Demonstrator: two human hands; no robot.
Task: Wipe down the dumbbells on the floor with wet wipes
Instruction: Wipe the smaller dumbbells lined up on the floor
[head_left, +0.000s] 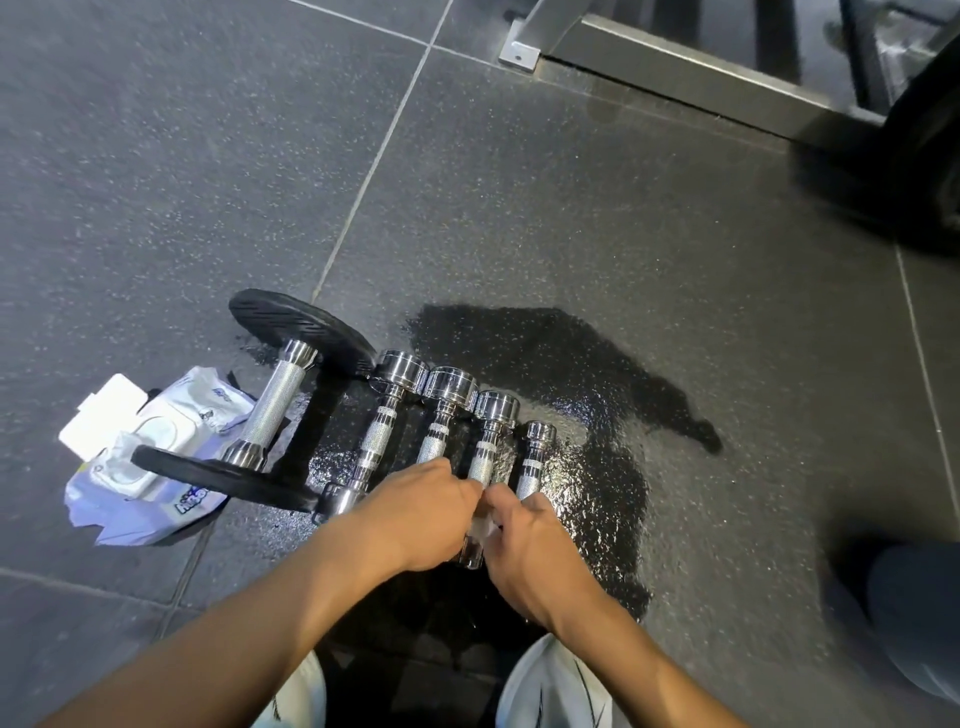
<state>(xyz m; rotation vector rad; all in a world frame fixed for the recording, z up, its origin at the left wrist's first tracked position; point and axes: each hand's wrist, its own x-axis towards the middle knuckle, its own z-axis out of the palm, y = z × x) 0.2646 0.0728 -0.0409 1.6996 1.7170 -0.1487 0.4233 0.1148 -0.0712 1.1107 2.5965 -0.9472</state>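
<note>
Working over four small chrome dumbbells (447, 387) lying side by side on the dark speckled rubber floor (156, 182), just right of the big black-plated dumbbell (275, 400). Gripping the third chrome dumbbell (491, 431) by its handle with the left hand (421, 512), fingers curled round it. Pinching a white wet wipe (485, 527) onto its near end with the right hand (524, 535). Also seeing the white wet-wipe packs (156, 467) just left of that big dumbbell.

Four chrome dumbbells (449, 387) lie side by side on a wet patch (597, 467) of dark speckled floor (156, 182). The left hand (421, 512) and right hand (524, 540) meet over the third dumbbell (493, 431), fingers curled; the right pinches a white wet wipe (485, 527) against it, and the left seems to grip its handle. A black-plated dumbbell (275, 395) and wipe packs (156, 467) lie further left
</note>
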